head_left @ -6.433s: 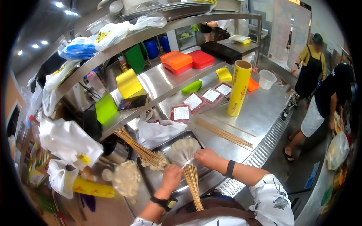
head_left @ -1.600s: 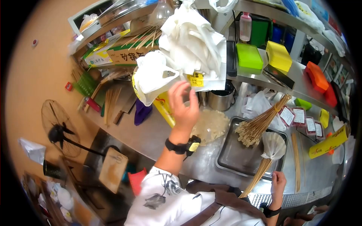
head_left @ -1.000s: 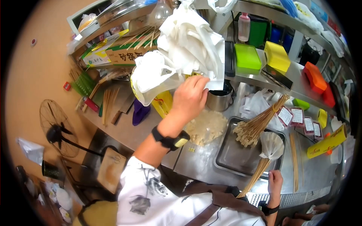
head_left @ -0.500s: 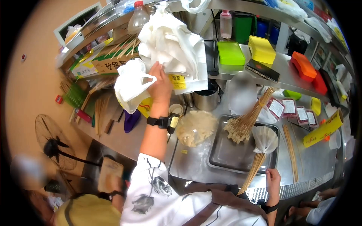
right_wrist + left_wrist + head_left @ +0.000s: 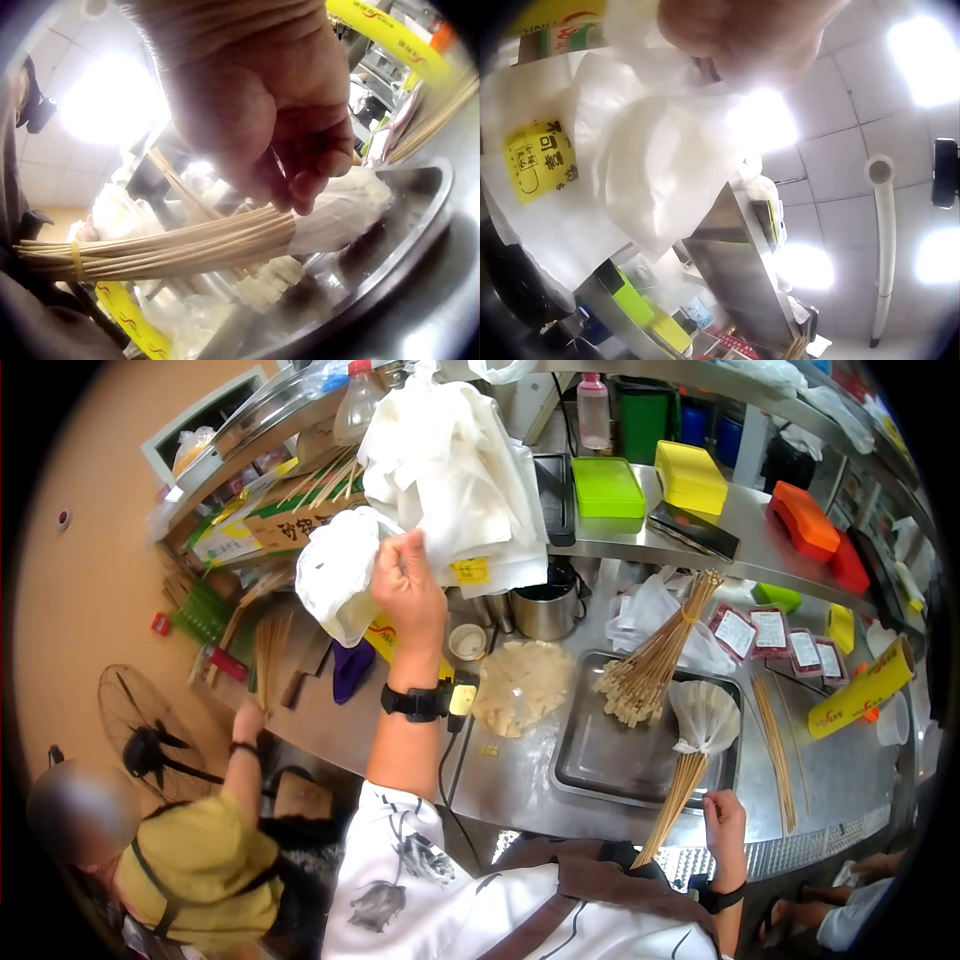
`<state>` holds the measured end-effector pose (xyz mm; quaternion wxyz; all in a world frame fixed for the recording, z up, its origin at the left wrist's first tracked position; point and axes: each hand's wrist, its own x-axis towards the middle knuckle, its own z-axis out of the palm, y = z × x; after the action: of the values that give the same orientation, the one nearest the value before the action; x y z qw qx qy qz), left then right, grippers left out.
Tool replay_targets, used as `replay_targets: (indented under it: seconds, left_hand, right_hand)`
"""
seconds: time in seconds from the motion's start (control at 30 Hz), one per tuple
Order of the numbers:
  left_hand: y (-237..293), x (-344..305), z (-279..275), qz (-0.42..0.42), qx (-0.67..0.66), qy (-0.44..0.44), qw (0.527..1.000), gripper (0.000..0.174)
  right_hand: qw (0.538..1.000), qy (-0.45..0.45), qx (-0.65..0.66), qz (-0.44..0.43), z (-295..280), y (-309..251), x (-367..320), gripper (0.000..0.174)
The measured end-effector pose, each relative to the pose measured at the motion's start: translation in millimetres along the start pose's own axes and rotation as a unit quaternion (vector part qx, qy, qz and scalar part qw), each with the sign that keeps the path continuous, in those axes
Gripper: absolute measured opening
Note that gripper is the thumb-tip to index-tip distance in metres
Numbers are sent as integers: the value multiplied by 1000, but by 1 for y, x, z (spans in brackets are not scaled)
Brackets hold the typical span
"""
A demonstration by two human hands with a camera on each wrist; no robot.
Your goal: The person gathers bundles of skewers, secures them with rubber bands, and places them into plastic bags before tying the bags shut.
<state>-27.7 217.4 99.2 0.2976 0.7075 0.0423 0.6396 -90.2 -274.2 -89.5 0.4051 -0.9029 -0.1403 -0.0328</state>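
Observation:
My left hand [image 5: 410, 595] is raised at the hanging white plastic bags, its curled fingers pinching the edge of the smaller bag [image 5: 340, 565]. A larger bunch of white bags [image 5: 450, 470] with a yellow label hangs beside it. Low at the counter's front edge, my right hand [image 5: 725, 828] has loosely curled fingers and holds nothing. Close by it, a bundle of sticks [image 5: 675, 795] leans over the rim of the metal tray [image 5: 600, 765], its food end wrapped in clear plastic [image 5: 706, 718]. Another banded skewer bundle [image 5: 665, 640] lies with its pale food ends in the tray.
A clear bag of pale pieces [image 5: 522, 685] lies left of the tray. Loose sticks [image 5: 772, 750], a yellow film roll [image 5: 860, 688] and labelled packs [image 5: 770, 630] lie to the right. Another person in yellow [image 5: 205, 860] reaches to the counter at left.
Both hands were at the wrapped bundle earlier; my left hand has since gone up to the hanging bags and taken hold of one. The person in yellow has come closer to the counter.

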Motion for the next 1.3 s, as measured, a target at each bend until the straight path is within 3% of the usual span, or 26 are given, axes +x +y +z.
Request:
replay_targets:
  seconds: [0.07,0.2,0.27,0.37,0.43,0.5,0.53,0.57,0.63,0.77,0.97,1.1,1.23,1.3]
  left_hand:
    - [3,2,-1,-48,-36,79,995,31]
    - [19,6,-6,-77,-66,89,991,39]
    - [22,5,-9,-102,-33,11,994,25]
    - [15,6,2,-99,-133,52,985,13]
    - [6,11,-2,-136,-151,36,978,13]
    - [0,13,-3,-203,-206,26,957,29]
    - [-3,17,-9,-212,-126,-31,969,42]
    - [-5,18,-6,-236,-165,-32,957,46]
    - [-17,19,-8,-236,-140,-62,960,43]
    - [-15,23,-7,-317,-197,-66,925,34]
    - [-37,30,-5,-342,-328,-54,879,30]
    - [-33,30,4,-310,-263,-10,914,35]
    - [-13,34,10,-277,-239,-42,929,39]
    - [-6,35,12,-320,-233,-76,915,35]
  right_hand:
    - [1000,-3,-2,-3,-1,-1,-1,6]
    - [1000,-6,6,6,-4,1,-3,6]
    - [1000,-7,8,12,-5,2,-3,6]
    - [1000,-6,9,1,-8,4,-5,5]
    - [1000,-7,6,-11,-10,6,-4,5]
    - [999,4,-11,-38,-10,12,-4,6]
    - [999,-3,-15,-29,-14,8,-4,6]
    - [1000,-8,-9,-9,-16,8,-5,7]
    - [1000,-14,-12,2,-23,-1,-7,7]
    - [1000,-9,-2,19,-23,10,-16,8]
    - [999,-17,2,31,-23,11,-22,9]
    - [999,-19,3,37,-22,13,-24,9]
    - [999,-19,6,39,-21,14,-25,10]
    - [999,-24,19,32,-17,15,-26,10]
